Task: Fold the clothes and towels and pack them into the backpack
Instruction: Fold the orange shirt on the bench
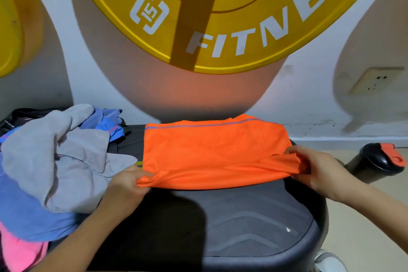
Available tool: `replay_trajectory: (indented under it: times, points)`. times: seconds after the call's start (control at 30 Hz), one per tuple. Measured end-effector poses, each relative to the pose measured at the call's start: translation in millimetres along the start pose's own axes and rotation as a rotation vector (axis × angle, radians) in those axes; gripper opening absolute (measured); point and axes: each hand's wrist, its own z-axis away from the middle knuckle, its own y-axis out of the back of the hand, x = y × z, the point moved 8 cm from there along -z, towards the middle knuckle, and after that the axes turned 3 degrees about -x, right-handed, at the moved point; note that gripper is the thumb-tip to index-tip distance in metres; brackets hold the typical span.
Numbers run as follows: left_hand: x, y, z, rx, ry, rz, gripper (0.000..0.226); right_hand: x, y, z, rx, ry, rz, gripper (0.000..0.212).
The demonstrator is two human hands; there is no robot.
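One orange shirt, mid-fold, on the desk

Item: orange shirt in a mesh-like knit, with a thin purple stripe along the far edge. It lies across the far half of the dark padded desk, already narrowed to a rectangle, with the near edge lifted.

Grip, left hand: thumb and fingers pinch the near left corner of the shirt.
Grip, right hand: pinches the near right corner, with cloth bunched in the grip.

Position: both hands are at the shirt's near edge, one at each end. The shirt is stretched between them and runs away from the person.

Step in hand, as judged: bringing the near edge over to the far edge to halve the shirt. To do it well, keep both corners level and the edge taut. Lay it square onto the striped far edge, then press the crease flat for a compact bundle.

Awaiting folding, left of the shirt: grey towel heaped on a blue garment, with a pink garment lowest. The towel's edge is just beside the left hand.

Behind the heap: black bag, probably the backpack, mostly hidden.

Right of the desk: black bottle with an orange lid, apart from the shirt.
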Motion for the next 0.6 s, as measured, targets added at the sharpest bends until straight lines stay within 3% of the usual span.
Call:
replay_trajectory:
  times: [0.17, 0.23, 0.3, 0.37, 0.47, 0.6]
  points:
    - [49, 33, 26, 0.098, -0.061, 0.106, 0.037, -7, 80, 7, 0.251, -0.018, -0.308, 0.041]
    - [73, 52, 54, 0.123, -0.064, 0.263, 0.028, -18, 124, 24, 0.254, 0.001, -0.589, 0.033]
    - [97, 56, 85, 0.031, -0.045, 0.510, 0.028, -30, 168, 35, 0.302, 0.051, -0.745, 0.040]
    - [117, 45, 113, -0.068, -0.017, 0.785, 0.041, -43, 207, 30, 0.429, 0.073, -0.640, 0.023]
    - [120, 21, 139, 0.021, 0.054, 0.917, 0.025, -77, 216, -4, 0.549, 0.021, -0.166, 0.012]
    - [71, -40, 159, 0.107, 0.225, 0.967, 0.049, -107, 112, -86, 0.331, -0.034, 0.105, 0.010]
